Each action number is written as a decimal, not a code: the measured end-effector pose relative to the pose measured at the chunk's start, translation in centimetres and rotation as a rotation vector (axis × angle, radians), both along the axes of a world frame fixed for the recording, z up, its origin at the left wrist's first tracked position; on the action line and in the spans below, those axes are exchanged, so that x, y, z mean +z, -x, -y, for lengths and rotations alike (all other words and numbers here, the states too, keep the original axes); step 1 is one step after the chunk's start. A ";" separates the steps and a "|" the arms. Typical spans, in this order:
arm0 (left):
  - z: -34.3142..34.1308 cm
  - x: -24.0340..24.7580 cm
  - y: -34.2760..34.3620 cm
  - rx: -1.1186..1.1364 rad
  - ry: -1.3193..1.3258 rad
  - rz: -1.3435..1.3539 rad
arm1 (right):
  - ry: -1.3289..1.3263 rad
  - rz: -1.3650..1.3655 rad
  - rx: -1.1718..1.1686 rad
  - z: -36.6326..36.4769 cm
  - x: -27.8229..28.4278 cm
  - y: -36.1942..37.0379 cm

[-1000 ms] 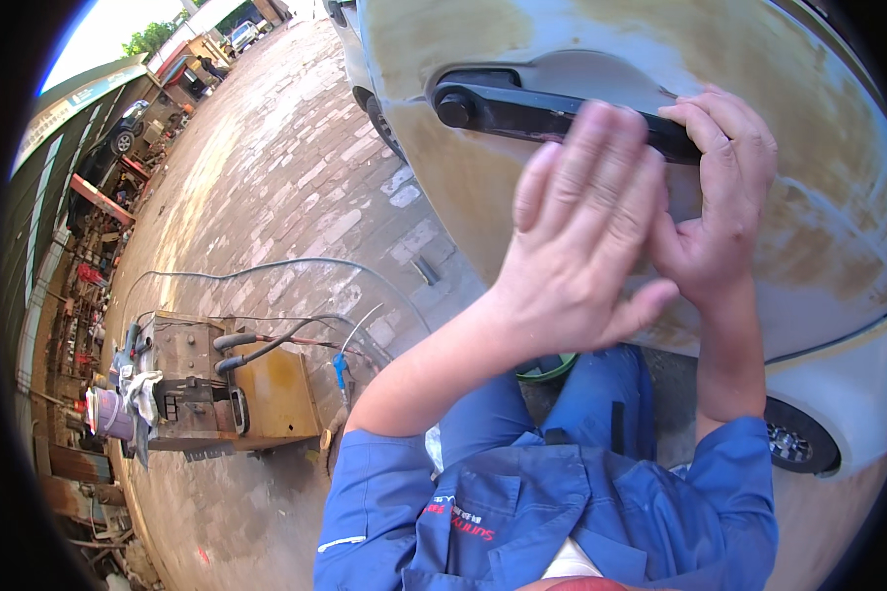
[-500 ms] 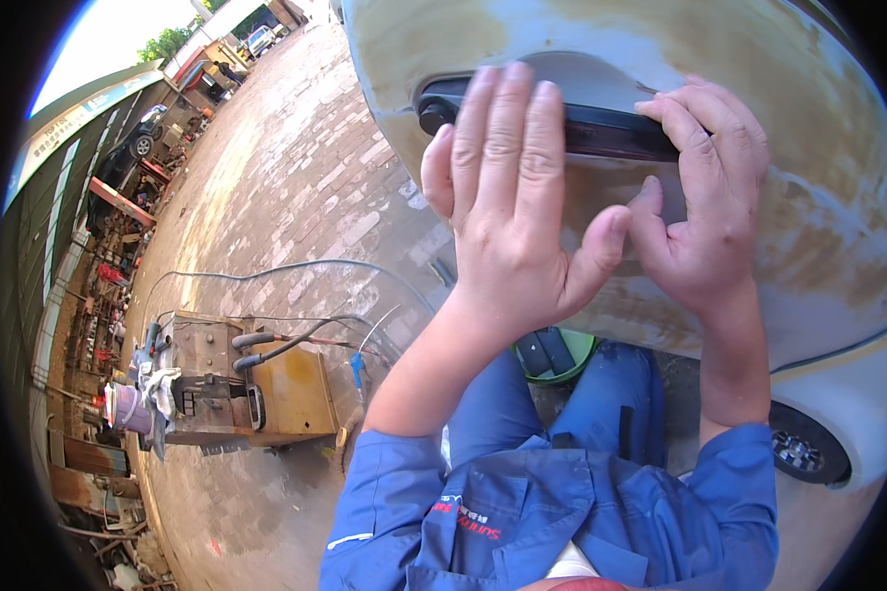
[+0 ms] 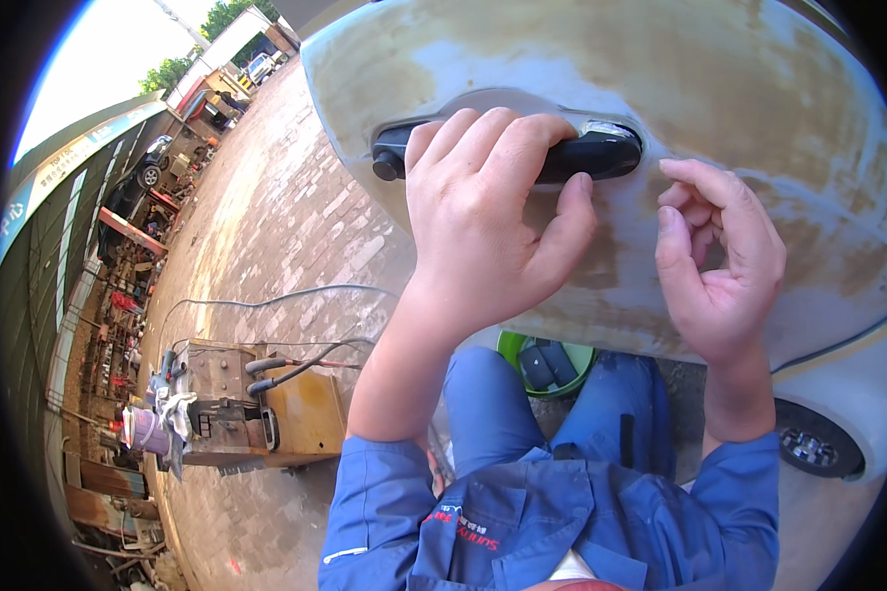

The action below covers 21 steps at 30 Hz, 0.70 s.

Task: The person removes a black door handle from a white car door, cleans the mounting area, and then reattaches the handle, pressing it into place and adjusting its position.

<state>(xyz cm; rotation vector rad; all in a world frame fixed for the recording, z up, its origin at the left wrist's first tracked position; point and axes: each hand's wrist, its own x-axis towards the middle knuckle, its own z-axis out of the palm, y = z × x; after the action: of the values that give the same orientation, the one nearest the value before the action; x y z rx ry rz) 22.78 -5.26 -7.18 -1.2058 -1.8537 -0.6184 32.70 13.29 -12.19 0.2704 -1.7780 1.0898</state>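
Note:
A black door handle (image 3: 601,151) sits in a recess on a sanded, patchy white car door (image 3: 759,89). My left hand (image 3: 488,222) lies over the middle of the handle, with the fingers curled over its top and the thumb pressed on the panel just below. My right hand (image 3: 717,261) hovers right of the handle. Its fingers are loosely curled, it holds nothing, and its fingertips are close to the door skin.
A green bowl (image 3: 552,362) with dark blocks lies on the ground between my knees. A yellow-brown welding machine (image 3: 256,404) with cables stands at the left on the brick paving. A car wheel (image 3: 810,445) is at the lower right. Vehicles and sheds line the far left.
My left hand came down from flat over the handle and closed around it. My right hand left the handle's right end and drew back to the right.

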 end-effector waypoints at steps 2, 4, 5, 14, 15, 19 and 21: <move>-0.2 0.1 -0.2 -0.014 -0.015 0.019 | -0.083 0.002 0.010 -0.6 1.1 0.1; -0.4 0.4 -0.4 -0.023 -0.026 0.026 | -0.068 0.060 0.013 -1.0 1.6 0.0; -0.5 0.7 -0.5 -0.027 -0.022 0.013 | -0.056 0.090 0.016 -1.1 1.6 -0.1; -2.2 7.5 -1.7 0.112 0.140 0.760 | 0.844 0.243 1.018 4.7 -4.3 1.9; -2.9 8.6 -1.5 0.194 0.222 0.831 | 0.901 0.152 1.149 5.7 -4.4 2.4; -5.4 11.8 -1.3 0.481 0.518 0.838 | 1.093 0.039 1.410 8.5 -3.0 4.0; -6.6 13.0 -1.6 0.620 0.627 0.816 | 1.092 -0.038 1.493 8.7 -1.9 5.0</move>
<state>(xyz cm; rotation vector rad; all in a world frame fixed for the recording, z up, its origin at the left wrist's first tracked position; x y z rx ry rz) 24.34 1.34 5.78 -0.6556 -3.0969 -0.1573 27.69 4.62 -14.04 0.9421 -0.4489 2.8073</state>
